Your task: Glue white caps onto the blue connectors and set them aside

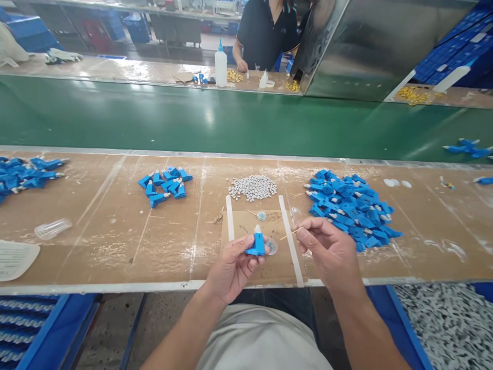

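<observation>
Between the thumb and fingers of my left hand is a blue plastic part with a white tip pointing up. My right hand pinches a thin wooden stick, its free end pointing left toward the blue part but apart from it. Just behind the left fingertips sits a small clear round cup, partly hidden. Farther back on a cardboard sheet lies a small clear dish with another stick at it. A pile of small grey-white pieces lies beyond the sheet.
Blue parts lie in a large heap at right and a smaller group at left. A clear plastic cup lies on its side. Beyond the green belt, a person sits near a white bottle. A bin of grey pieces stands lower right.
</observation>
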Available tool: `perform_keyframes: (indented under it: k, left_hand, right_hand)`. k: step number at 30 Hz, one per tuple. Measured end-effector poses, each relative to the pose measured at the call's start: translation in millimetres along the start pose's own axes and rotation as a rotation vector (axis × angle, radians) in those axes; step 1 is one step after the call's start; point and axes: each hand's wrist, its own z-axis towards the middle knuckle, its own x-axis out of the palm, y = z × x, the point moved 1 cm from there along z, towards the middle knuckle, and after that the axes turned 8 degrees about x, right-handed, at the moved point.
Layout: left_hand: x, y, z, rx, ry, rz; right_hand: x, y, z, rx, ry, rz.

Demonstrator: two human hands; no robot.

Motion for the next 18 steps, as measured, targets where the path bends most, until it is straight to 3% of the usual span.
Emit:
perform_keyframes:
  k: [7,12,18]
  left_hand:
    - [11.0,2,-5,-0.043,0.043,0.013]
    - [12.5,2,-7,-0.039,0.049,0.025]
    - [11.0,3,-6,-0.037,0.061,0.015]
  right_hand:
    - [19,34,-21,-0.176,-0.014,0.012]
    - [29,33,-24,-0.295,-0.014,-0.043]
    - [31,29,-22,-0.295,-0.026,-0.11]
